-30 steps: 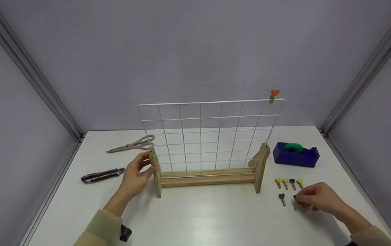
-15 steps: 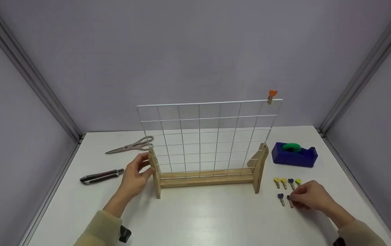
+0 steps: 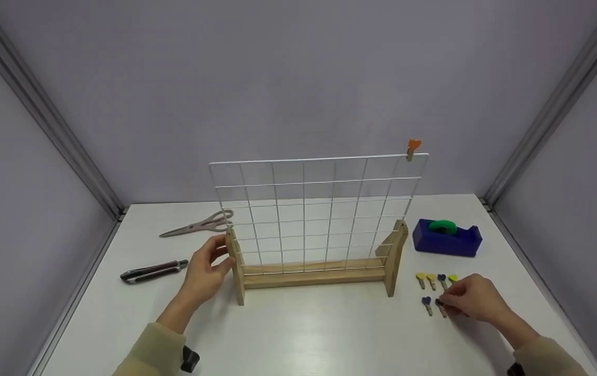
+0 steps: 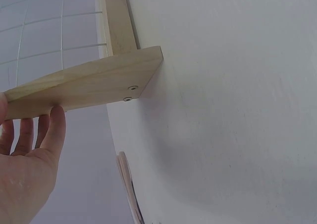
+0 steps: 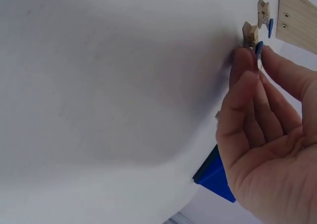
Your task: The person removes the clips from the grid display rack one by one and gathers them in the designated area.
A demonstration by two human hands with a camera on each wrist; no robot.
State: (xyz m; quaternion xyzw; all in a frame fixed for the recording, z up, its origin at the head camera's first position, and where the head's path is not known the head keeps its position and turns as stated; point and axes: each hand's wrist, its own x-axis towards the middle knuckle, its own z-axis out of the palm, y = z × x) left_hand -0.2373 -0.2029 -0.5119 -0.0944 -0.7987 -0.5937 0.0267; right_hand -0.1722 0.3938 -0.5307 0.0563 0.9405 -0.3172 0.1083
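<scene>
A white wire grid [image 3: 303,209] stands upright in a wooden base [image 3: 314,279]. My left hand [image 3: 209,274] grips the base's left side panel [image 4: 94,83], thumb on one face and fingers on the other. At the right of the table, my right hand [image 3: 478,298] pinches a small wooden clothespin [image 5: 251,33] with a blue heart between thumb and fingers. This clothespin lies low over the tabletop, beside another blue-heart clothespin [image 3: 427,305]. Behind them is a row of several heart clothespins [image 3: 431,281], yellow and blue. An orange-heart clothespin [image 3: 412,149] is clipped on the grid's top right.
A blue tape dispenser [image 3: 447,239] with a green roll stands behind the clothespins. At the left of the white table [image 3: 298,334] lie grey scissors [image 3: 194,226] and a dark pen-like tool [image 3: 153,271]. Grey walls close in the back and sides.
My right hand has moved slightly left and brought its clothespin next to the other blue-heart one in the front row. The left hand keeps its grip on the base.
</scene>
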